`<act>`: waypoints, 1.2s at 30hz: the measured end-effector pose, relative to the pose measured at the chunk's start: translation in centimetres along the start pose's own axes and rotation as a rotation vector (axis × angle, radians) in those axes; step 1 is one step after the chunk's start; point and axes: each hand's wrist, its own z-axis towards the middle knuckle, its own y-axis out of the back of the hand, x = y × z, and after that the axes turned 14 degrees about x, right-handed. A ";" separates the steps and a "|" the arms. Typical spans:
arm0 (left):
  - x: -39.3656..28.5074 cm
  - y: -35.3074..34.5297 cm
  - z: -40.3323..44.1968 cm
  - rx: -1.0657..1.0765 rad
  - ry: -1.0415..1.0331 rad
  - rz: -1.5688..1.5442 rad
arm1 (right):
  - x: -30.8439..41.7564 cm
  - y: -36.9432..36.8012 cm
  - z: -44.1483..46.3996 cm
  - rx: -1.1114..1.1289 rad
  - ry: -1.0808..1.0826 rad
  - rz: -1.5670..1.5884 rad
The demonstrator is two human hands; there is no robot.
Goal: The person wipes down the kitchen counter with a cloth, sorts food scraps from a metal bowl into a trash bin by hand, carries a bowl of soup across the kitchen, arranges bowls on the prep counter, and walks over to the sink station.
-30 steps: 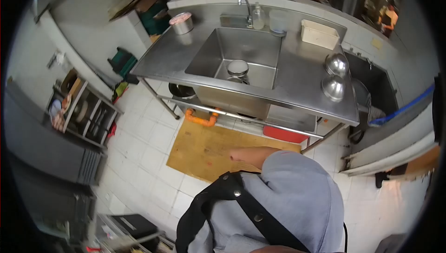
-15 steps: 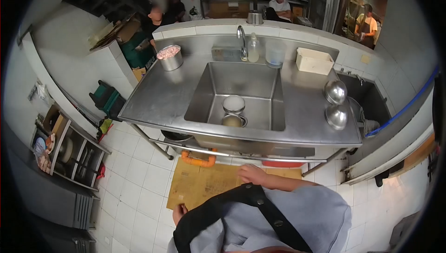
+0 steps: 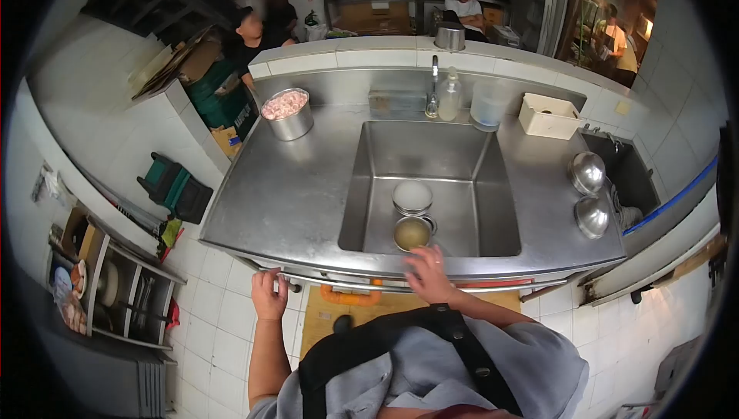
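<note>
My right hand (image 3: pixel 429 273) reaches the front rim of the steel sink (image 3: pixel 493 242), its fingers spread and nothing in them. Just beyond the fingertips, a bowl (image 3: pixel 412 232) with yellowish-brown contents sits in the sink. Behind it lies a bowl (image 3: pixel 412 196) with a whitish inside. Part of another round metal rim shows beside them. My left hand (image 3: pixel 268 293) is raised near the counter's front edge, empty, its fingers loosely bent and the thumb apart. Whether it touches the edge I cannot tell.
A metal pot of pinkish minced meat (image 3: pixel 285 107) stands at the counter's left. Behind the sink are a faucet (image 3: pixel 433 99), a pump bottle (image 3: pixel 449 97) and a clear plastic container (image 3: pixel 486 107). A cream bin (image 3: pixel 550 116) and two shiny metal bowls (image 3: pixel 588 172) occupy the right. Other people are beyond the low wall.
I am nearer the counter, and the sink shows larger. Both hands have risen from low by my body toward the counter's front edge. My right hand's fingers have spread.
</note>
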 end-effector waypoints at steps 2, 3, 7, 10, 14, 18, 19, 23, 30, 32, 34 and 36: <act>3.8 -0.5 2.3 -0.008 0.001 0.000 | -0.6 -1.2 0.4 -0.055 -0.154 0.025; 5.7 -0.7 3.3 0.003 -0.011 -0.005 | -0.4 -1.6 0.7 -0.060 -0.170 0.024; 11.4 -2.4 7.0 0.056 -0.120 -0.049 | -0.2 -2.9 2.4 -0.262 -0.428 -0.052; 13.9 -3.6 8.2 0.132 -0.184 -0.117 | -0.6 -3.8 3.5 -0.423 -0.663 -0.159; 14.5 -3.8 8.5 0.167 -0.240 -0.112 | 0.8 -3.7 5.0 -0.398 -0.827 -0.355; 13.6 -4.0 9.9 0.098 -0.020 -0.322 | 0.8 -3.9 5.1 -0.304 -0.882 -0.435; 14.0 -4.3 9.9 0.109 -0.022 -0.329 | 0.8 -3.9 5.1 -0.303 -0.913 -0.442; 14.2 -4.8 10.2 0.229 -0.108 -0.181 | 1.1 -3.8 5.4 -0.285 -0.932 -0.421; 13.3 -4.3 11.2 0.297 -0.117 -0.188 | 0.9 -4.0 5.1 -0.295 -0.951 -0.398; 13.6 -5.0 11.5 0.219 -0.031 -0.208 | 0.4 -4.2 4.8 -0.290 -0.930 -0.422; 13.5 -5.2 11.6 0.144 0.085 -0.208 | 0.9 -3.9 5.0 -0.276 -0.938 -0.411; 13.3 -5.1 11.5 0.134 0.017 -0.190 | 1.0 -3.5 5.3 -0.260 -0.934 -0.399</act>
